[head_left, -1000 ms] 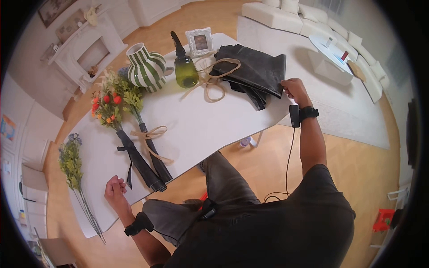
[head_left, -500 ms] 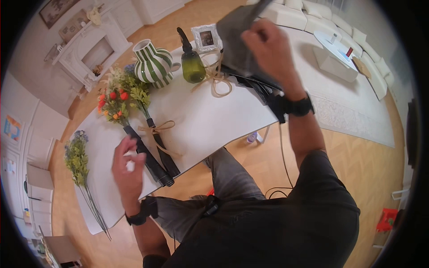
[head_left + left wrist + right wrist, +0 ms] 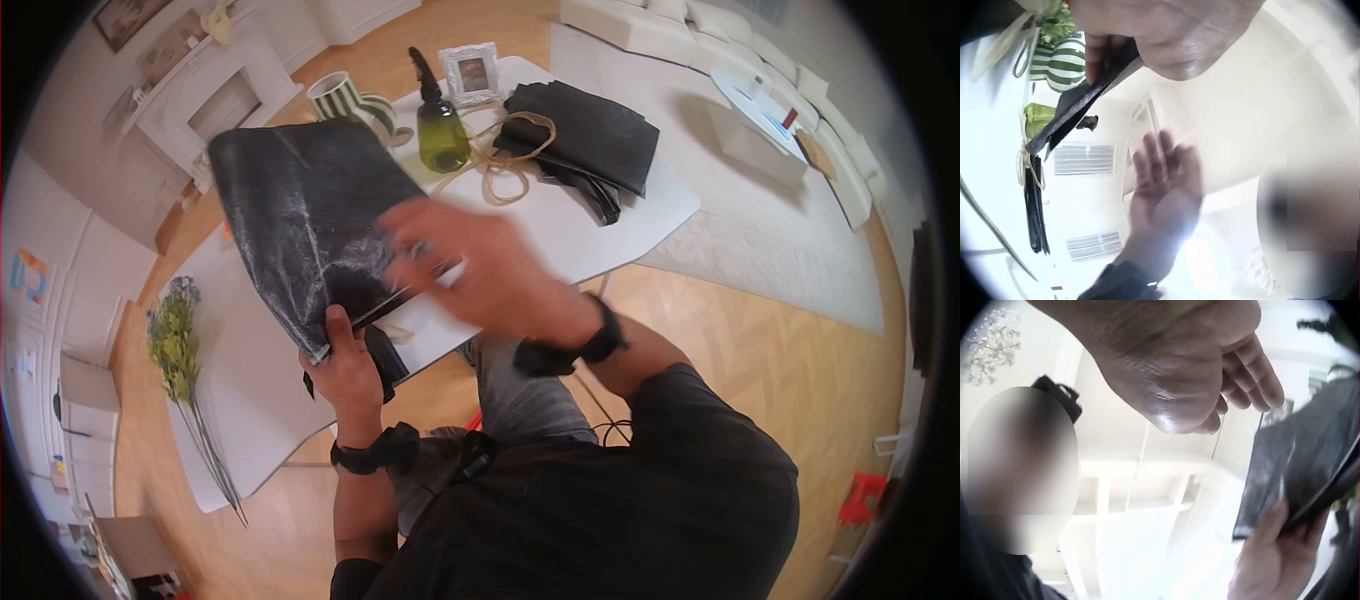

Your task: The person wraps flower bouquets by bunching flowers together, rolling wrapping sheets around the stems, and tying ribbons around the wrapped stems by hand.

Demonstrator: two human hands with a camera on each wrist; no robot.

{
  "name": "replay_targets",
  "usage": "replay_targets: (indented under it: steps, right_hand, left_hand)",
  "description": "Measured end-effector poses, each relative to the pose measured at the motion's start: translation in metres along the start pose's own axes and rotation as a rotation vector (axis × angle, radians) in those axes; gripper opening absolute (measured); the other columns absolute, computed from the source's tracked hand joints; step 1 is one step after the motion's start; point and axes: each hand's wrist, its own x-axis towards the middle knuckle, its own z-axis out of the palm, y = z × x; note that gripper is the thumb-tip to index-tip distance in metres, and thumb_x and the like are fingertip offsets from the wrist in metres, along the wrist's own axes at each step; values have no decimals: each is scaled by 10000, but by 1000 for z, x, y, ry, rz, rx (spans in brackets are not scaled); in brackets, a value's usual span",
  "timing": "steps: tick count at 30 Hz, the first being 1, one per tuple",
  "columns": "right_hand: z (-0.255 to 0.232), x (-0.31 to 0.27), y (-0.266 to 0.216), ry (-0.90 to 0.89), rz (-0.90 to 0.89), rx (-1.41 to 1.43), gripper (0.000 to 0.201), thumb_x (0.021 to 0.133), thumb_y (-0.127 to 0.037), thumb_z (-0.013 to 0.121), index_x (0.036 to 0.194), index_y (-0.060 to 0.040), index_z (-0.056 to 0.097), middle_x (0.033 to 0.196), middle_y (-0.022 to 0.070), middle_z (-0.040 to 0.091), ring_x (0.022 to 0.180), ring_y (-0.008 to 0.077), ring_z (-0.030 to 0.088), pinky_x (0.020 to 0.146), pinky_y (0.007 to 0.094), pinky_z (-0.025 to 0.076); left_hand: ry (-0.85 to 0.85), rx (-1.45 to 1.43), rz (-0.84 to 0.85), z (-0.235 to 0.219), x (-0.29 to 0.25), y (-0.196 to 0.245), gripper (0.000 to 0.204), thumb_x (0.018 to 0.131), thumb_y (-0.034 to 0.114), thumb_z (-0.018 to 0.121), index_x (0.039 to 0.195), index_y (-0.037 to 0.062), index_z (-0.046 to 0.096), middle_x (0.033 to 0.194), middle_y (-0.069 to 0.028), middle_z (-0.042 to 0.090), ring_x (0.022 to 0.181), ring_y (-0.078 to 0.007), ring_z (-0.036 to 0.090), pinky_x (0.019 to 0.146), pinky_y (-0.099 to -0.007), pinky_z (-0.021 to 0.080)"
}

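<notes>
A folded sheet of black wrapping paper (image 3: 300,200) is held up over the left part of the table. My left hand (image 3: 348,375) pinches its near edge, thumb on top and fingers underneath. The same grip shows in the right wrist view, where my left hand (image 3: 1279,556) has the black sheet (image 3: 1297,462) between thumb and fingers. My right hand (image 3: 470,265) is blurred beside the sheet's right edge. Its fingers look extended and apart from the sheet in the left wrist view, where the right hand (image 3: 1166,194) faces palm up. Behind the sheet, the wrapped bouquets are mostly hidden; one black-wrapped stem end (image 3: 384,360) shows.
A folded black stack (image 3: 590,140) lies at the table's right, beside twine (image 3: 505,180). Near the back stand a green spray bottle (image 3: 442,140), a silver picture frame (image 3: 470,75) and a striped vase (image 3: 340,98). Loose flower stems (image 3: 185,360) lie at the left edge.
My right hand has taken a black sheet from the stack and carried it left, then released it. My left hand has risen from the table edge and now grips the sheet.
</notes>
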Motion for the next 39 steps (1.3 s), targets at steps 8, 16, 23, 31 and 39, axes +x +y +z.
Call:
replay_targets:
  steps: [8,16,23,31,39]
  right_hand:
    - [-84,-46,74,247,667,131,194,951,-176,571,1006,4,617,961,85,677,818,134,646,636,254,512]
    - [-16,-73,73,28,858,411,434,1007,-346,527,1199,41,564,1069,128,644,847,161,645,654,282,537]
    - [8,-73,73,-40,883,879,228,952,-131,580,1102,30,642,995,45,683,854,91,629,742,268,515]
    - [-7,-65,71,117,915,760,177,944,-91,552,1052,8,653,828,9,670,603,46,565,510,203,429]
    - [17,-35,39,66,691,850,341,955,-274,651,1117,26,622,924,15,663,760,48,590,647,218,490]
  left_hand:
    - [-13,-394,-212,-45,7,-13,394,934,34,619,1311,94,525,1271,-46,592,1108,-243,602,878,-439,525]
    - [-47,-408,-238,-43,-3,-12,405,940,49,613,1325,135,525,1291,-46,582,1136,-249,586,896,-442,510]
    - [-130,-304,-247,-48,-11,-5,480,931,52,605,1385,92,453,1335,-88,543,1180,-270,567,930,-445,516]
    - [-147,684,195,-60,-8,22,783,862,253,734,1474,-12,323,1456,-171,443,1360,-304,408,1066,-397,399]
    - [-570,1010,400,-9,-15,48,753,781,318,797,1384,-1,478,1395,-212,500,1272,-357,503,1036,-398,425]
